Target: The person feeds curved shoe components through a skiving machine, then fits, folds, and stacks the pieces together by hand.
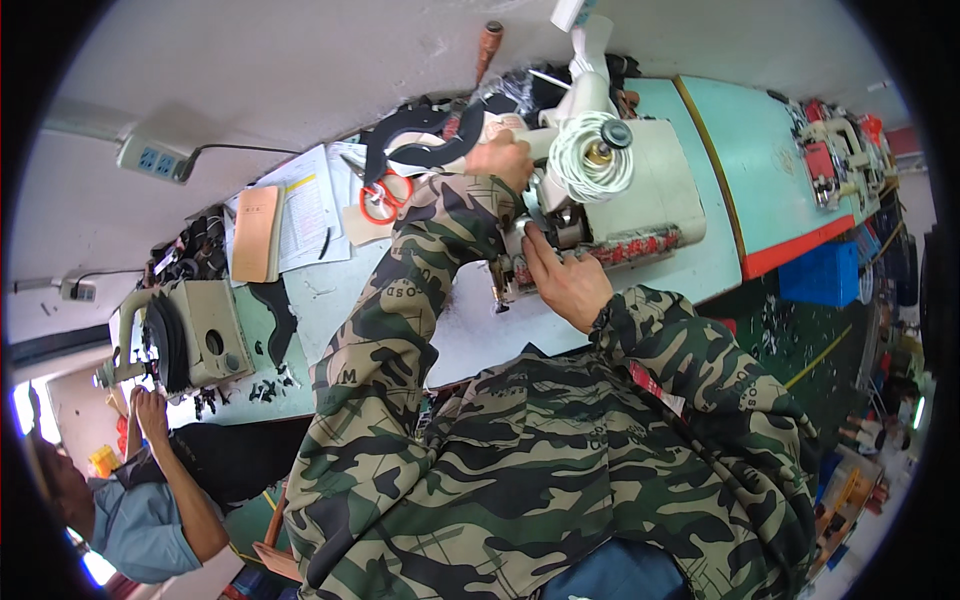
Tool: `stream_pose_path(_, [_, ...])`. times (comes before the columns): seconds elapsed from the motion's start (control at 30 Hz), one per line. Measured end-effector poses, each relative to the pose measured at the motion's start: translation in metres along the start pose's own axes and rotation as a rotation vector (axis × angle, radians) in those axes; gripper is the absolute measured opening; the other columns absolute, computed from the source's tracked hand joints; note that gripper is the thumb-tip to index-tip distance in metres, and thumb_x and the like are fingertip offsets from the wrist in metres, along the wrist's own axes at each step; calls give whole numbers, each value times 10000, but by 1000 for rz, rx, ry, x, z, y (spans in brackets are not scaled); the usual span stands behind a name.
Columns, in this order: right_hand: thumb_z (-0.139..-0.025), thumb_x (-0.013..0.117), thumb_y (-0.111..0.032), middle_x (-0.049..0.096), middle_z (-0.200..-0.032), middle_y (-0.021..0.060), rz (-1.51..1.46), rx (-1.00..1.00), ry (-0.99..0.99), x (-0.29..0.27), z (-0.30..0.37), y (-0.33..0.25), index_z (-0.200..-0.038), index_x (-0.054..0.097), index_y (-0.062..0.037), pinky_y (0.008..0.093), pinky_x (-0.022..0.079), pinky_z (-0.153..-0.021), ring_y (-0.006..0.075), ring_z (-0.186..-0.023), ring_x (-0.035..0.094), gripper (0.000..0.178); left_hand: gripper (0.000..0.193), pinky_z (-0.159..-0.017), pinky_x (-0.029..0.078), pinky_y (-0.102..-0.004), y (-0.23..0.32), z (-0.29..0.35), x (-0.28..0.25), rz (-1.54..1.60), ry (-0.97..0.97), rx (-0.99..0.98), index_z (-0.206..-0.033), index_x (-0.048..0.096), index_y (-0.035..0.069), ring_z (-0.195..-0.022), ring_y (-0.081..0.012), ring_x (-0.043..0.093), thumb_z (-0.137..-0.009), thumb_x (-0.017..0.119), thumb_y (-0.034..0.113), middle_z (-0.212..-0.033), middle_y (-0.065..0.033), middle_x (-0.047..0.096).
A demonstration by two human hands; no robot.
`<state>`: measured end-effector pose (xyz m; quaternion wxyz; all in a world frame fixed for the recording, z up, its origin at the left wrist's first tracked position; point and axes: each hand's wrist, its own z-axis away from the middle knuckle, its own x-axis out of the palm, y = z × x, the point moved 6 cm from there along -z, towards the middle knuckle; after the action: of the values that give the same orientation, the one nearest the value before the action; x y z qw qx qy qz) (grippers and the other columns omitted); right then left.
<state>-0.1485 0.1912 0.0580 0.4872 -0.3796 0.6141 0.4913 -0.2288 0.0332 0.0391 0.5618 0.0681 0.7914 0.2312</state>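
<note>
A cream bench machine (655,160) with metal parts at its working end is in front of me. Beside its arm, my left hand (503,158) is closed with the fingers curled; whatever lies in them is hidden. Just left of that hand is a curved black piece (430,150), apparently flat sheet material. My right hand (570,285) lies at the machine's front, its fingers stretched out against the metal working end (522,240). Orange-handled scissors (385,197) rest on the table left of my left wrist.
A coil of white cord (592,160) hangs on the machine. Papers (315,220) and a tan notebook (256,235) lie to the left. A wooden-handled tool (488,48) stands behind. At far left, a co-worker (150,520) handles another machine (205,335). A blue bin (820,273) sits right.
</note>
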Motion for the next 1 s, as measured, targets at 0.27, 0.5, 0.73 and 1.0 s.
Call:
stream_pose_path(0.27, [-707,523,-64,402,-1337,162,-44,53,21,1,3,-5,-1190,466,33,276,470,-471,149,-508,574,496,275,-694,493,-394,-80,32,-24,170,-43,-212,-985,597,96,-770,-317,609,-773,608,271,-839,-140,607])
stream_pose_path(0.5, [-702,519,-36,372,-1358,165,-107,111,-36,-3,1,-5,-1207,449,34,269,463,-466,142,-517,576,514,783,-852,447,-393,-121,78,10,-138,-181,-315,-1278,339,-18,-1022,-322,535,-681,693,344,-1022,-195,572])
stream_pose_path(0.73, [-718,522,-51,360,-1359,179,-129,170,-70,-4,0,-3,-1222,427,36,253,460,-456,118,-497,563,520,658,-779,411,-340,-96,75,27,-297,130,17,-1205,431,-28,-935,-260,522,-590,631,97,-936,-120,558])
stream_pose_path(1.0, [-712,568,-99,336,-1367,199,-220,241,-130,-6,-4,1,-1230,401,58,270,468,-477,144,-534,584,566,894,-850,419,-399,-127,44,46,-57,-113,-167,-1323,264,6,-958,-331,546,-595,745,202,-993,-161,576])
